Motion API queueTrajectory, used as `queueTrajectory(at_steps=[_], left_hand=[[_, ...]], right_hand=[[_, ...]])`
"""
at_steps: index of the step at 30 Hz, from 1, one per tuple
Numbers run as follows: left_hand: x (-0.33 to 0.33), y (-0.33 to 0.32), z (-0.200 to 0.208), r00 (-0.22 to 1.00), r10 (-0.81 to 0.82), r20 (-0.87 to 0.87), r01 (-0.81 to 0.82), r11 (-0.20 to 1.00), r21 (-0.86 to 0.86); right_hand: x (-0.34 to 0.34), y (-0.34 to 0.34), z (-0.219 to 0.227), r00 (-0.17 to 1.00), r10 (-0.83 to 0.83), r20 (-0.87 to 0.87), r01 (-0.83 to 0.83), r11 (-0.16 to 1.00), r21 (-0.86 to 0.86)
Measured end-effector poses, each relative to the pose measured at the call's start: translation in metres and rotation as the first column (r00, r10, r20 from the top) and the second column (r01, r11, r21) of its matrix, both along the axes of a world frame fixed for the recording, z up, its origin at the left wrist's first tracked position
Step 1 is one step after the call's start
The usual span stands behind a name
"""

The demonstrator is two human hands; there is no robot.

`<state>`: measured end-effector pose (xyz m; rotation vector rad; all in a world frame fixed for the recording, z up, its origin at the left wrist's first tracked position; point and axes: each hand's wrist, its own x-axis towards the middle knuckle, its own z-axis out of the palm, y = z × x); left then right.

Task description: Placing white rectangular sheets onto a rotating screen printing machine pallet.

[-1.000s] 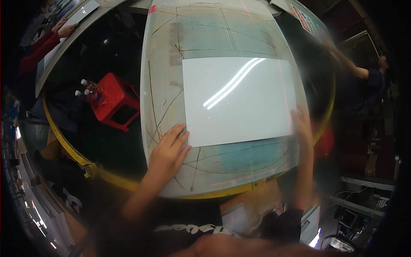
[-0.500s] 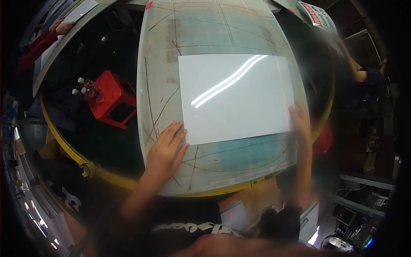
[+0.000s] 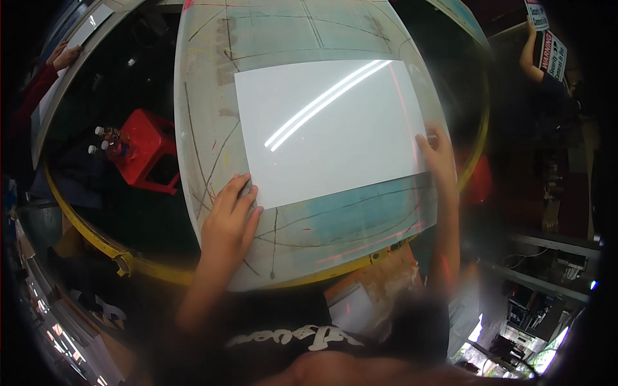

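A glossy white rectangular sheet (image 3: 341, 148) lies flat on a stained, pale printing board (image 3: 309, 260) marked with dark drawn lines. My left hand (image 3: 228, 219) rests at the sheet's near left corner, fingers stretched out and fingertips against its edge. Something small and grey shows between those fingers, too little of it to name. At the sheet's right edge my right hand (image 3: 438, 151) has bent fingers, with thumb and forefinger closed at the edge. Its other fingertips are partly hidden. Bright lamp reflections and thin red light lines cross the sheet.
A yellow curved rail (image 3: 90, 231) runs around the board. On the left stand a red stool (image 3: 143, 148) and several bottles (image 3: 109, 138). Another person's hands (image 3: 64, 56) work at the upper left; a co-worker's arm (image 3: 531, 58) holds printed signs (image 3: 552, 58) at the right.
The whole view has shifted, so the board and sheet appear farther left and higher. My right fingers have bent more at the sheet's edge. The co-worker at the right has raised a sign.
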<state>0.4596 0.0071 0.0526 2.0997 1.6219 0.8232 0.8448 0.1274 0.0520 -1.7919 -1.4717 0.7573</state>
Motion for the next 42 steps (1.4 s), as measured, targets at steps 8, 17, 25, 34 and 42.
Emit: queueTrajectory(at_steps=[8,17,25,34,42], left_hand=[[0.002,0.002,0.004,1.0,0.007,-0.01,-0.007,1.0,-0.01],[0.003,0.002,0.0,1.0,0.017,0.007,-0.016,0.998,-0.06],[0.002,0.002,0.0,0.999,0.025,-0.029,-0.025,0.999,-0.019],[0.002,0.003,-0.001,0.999,0.02,-0.03,-0.021,0.999,-0.033],[0.002,0.002,-0.002,0.999,0.023,-0.032,-0.024,0.999,-0.043]], right_hand=[[0.006,0.007,-0.012,0.98,0.028,0.199,-0.059,0.987,0.151],[0.005,0.009,-0.022,0.955,0.04,0.294,-0.104,0.973,0.207],[-0.002,0.007,-0.018,0.955,0.042,0.292,-0.106,0.972,0.209],[-0.003,0.006,-0.019,0.957,0.038,0.287,-0.101,0.973,0.208],[-0.004,0.004,-0.021,0.958,0.039,0.283,-0.1,0.974,0.204]])
